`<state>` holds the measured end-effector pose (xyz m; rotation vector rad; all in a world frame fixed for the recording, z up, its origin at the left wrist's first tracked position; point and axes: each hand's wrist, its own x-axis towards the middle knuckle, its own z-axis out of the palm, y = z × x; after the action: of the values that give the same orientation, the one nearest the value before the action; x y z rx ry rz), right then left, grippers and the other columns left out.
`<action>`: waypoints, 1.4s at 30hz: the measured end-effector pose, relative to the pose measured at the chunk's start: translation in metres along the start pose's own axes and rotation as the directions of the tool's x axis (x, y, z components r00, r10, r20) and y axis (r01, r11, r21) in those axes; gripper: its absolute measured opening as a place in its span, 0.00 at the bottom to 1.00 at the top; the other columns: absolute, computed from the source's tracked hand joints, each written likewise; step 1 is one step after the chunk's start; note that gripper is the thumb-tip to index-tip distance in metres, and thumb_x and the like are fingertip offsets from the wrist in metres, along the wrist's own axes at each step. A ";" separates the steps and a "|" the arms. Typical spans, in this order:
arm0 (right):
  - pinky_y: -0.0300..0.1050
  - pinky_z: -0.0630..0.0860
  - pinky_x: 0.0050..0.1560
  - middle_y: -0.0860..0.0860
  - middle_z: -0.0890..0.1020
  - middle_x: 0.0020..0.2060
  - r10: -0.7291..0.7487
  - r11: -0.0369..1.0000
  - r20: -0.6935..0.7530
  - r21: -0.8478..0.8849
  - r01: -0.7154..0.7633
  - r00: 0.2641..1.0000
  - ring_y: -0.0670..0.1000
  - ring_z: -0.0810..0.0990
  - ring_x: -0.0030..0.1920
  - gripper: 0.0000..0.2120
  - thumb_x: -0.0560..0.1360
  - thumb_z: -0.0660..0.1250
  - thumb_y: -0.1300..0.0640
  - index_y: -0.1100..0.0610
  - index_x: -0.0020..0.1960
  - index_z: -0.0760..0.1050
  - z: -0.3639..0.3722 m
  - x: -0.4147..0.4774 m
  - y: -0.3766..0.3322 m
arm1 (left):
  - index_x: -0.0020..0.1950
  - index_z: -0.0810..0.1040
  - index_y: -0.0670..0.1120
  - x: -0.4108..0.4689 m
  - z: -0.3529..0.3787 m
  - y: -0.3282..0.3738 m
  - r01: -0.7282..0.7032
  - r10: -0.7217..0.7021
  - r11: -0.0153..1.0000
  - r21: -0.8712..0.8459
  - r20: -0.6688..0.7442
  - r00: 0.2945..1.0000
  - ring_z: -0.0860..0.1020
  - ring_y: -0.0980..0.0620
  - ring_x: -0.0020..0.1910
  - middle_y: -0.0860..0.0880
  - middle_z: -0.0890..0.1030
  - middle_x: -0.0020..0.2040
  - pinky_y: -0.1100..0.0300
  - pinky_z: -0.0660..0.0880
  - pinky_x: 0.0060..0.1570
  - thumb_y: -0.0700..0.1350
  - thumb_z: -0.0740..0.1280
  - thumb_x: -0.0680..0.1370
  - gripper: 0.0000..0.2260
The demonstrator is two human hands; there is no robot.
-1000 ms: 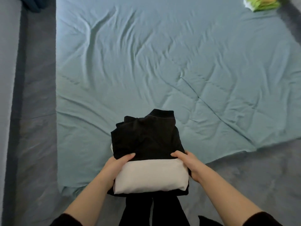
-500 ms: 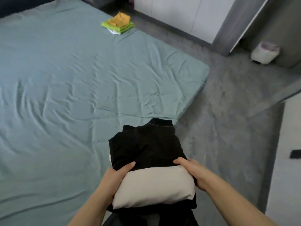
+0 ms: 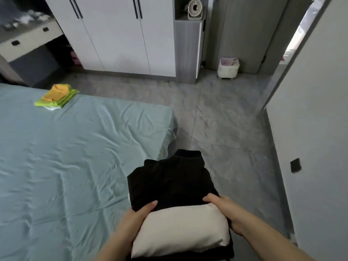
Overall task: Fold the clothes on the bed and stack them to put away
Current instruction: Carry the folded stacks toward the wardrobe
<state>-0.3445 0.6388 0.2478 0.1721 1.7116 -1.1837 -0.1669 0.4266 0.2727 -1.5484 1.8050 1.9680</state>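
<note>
**Wardrobe, cabinet and bin lining the far edge of the floor**

A white wardrobe [image 3: 116,34] with dark vertical handles is standing along the far edge of the grey tiled floor [image 3: 226,129]. Directly against its right side, a narrow grey cabinet [image 3: 186,51] is carrying a small round white fan [image 3: 194,8] in an open niche at its top. A grey door [image 3: 244,34] is filling the wall beyond the cabinet. A small white bin [image 3: 228,69] with a pale lining is sitting on the floor at the door's foot. At the far left, a pale drawer unit [image 3: 28,38] with two dark pulls is showing, blurred. A white wall [image 3: 310,110] is running down the floor's right edge, bearing a small black plate [image 3: 295,165]. Daylight is coming through a doorway [image 3: 297,34] at the far right corner.
</note>
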 end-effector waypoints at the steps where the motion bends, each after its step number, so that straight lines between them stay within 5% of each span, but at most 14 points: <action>1: 0.44 0.74 0.39 0.52 0.85 0.36 -0.004 1.000 -0.003 0.010 0.004 1.000 0.53 0.83 0.41 0.16 0.66 0.71 0.47 0.56 0.47 0.79 -0.013 0.005 -0.011 | 0.55 0.79 0.51 0.009 0.012 0.014 -0.006 0.005 1.000 0.008 0.005 1.000 0.81 0.49 0.50 0.50 0.84 0.50 0.51 0.77 0.54 0.60 0.77 0.64 0.24; 5: 0.45 0.75 0.42 0.56 0.84 0.43 -0.016 0.997 -0.024 0.080 0.018 1.000 0.56 0.83 0.45 0.22 0.66 0.72 0.46 0.60 0.53 0.77 -0.057 0.036 -0.058 | 0.51 0.80 0.49 0.055 0.052 0.073 -0.017 0.016 0.999 0.041 0.033 0.999 0.82 0.48 0.47 0.49 0.85 0.47 0.51 0.77 0.53 0.62 0.78 0.58 0.27; 16: 0.46 0.76 0.44 0.57 0.86 0.41 0.014 0.944 -0.131 0.328 0.030 0.991 0.57 0.83 0.46 0.21 0.65 0.74 0.47 0.59 0.52 0.79 -0.119 0.147 -0.232 | 0.46 0.80 0.52 0.233 0.112 0.272 -0.147 0.124 0.975 0.165 0.139 0.982 0.83 0.53 0.41 0.54 0.85 0.39 0.61 0.74 0.37 0.61 0.77 0.64 0.18; 26: 0.46 0.76 0.43 0.60 0.84 0.41 -0.014 0.911 -0.234 0.398 0.109 0.972 0.58 0.83 0.43 0.17 0.68 0.73 0.51 0.62 0.49 0.79 -0.178 0.249 -0.400 | 0.48 0.81 0.50 0.383 0.172 0.438 -0.170 0.122 0.972 0.159 0.274 0.954 0.84 0.55 0.36 0.55 0.86 0.37 0.63 0.76 0.35 0.59 0.77 0.65 0.18; 42: 0.45 0.75 0.42 0.59 0.84 0.47 0.002 0.994 0.002 0.111 -0.002 1.000 0.58 0.82 0.47 0.23 0.67 0.72 0.46 0.59 0.57 0.76 -0.334 0.475 -0.662 | 0.47 0.81 0.49 0.557 0.304 0.607 -0.059 0.058 0.996 -0.061 -0.022 0.998 0.84 0.54 0.35 0.54 0.85 0.36 0.62 0.75 0.34 0.61 0.77 0.64 0.20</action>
<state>-1.1817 0.3712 0.2931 0.2404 1.6445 -1.2783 -1.0046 0.1626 0.2782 -1.5554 1.8351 2.0596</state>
